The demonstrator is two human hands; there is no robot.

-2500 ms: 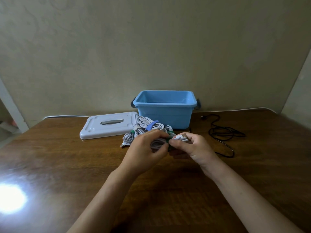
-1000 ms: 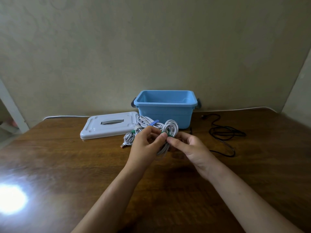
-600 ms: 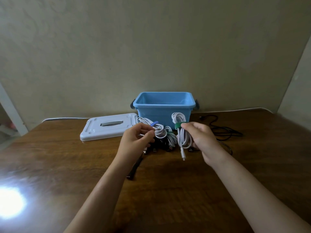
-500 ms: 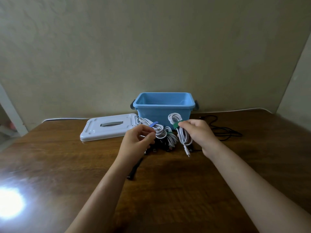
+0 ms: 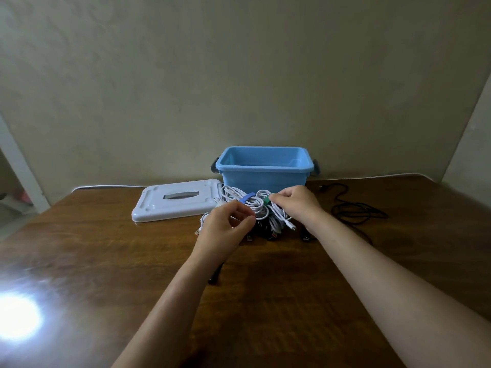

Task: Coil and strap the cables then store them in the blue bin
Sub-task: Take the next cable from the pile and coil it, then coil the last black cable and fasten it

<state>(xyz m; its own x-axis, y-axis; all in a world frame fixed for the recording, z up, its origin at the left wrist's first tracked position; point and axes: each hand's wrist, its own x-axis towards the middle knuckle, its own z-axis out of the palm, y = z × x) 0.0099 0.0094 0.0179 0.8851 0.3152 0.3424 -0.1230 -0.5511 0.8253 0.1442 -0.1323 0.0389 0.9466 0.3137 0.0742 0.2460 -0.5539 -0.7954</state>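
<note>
Nearest the camera there's a big white glare spot (image 5: 16,318) on the wooden table (image 5: 279,301), bottom left. Two bare forearms come up from the bottom edge toward the middle of the table.

The left hand (image 5: 221,229) sits just in front of the cable pile, fingers curled in with thumb and fingertips close together. Can't tell if it's actually pinching anything, the cables are right behind it. A dark cable end (image 5: 214,278) pokes out on the table under that wrist.

The right hand (image 5: 295,201) is a bit further out, pinching a coiled white cable (image 5: 279,216) at its green strap (image 5: 266,200), so that coil hangs from the fingers right at the pile, its plug end pointing down to the right.

The pile (image 5: 239,201) itself is white coils, one with a blue strap (image 5: 245,197), plus some dark connectors (image 5: 265,232) at the front. It lies on the table touching the front of the blue bin (image 5: 261,173), not inside it.

The bin is open, and nothing shows in the part I can see. Its white lid (image 5: 176,201) lies flat just left of it. A loose black cable (image 5: 356,208) sprawls uncoiled to the right, apart from the rest. Plain wall (image 5: 239,75) behind everything.
</note>
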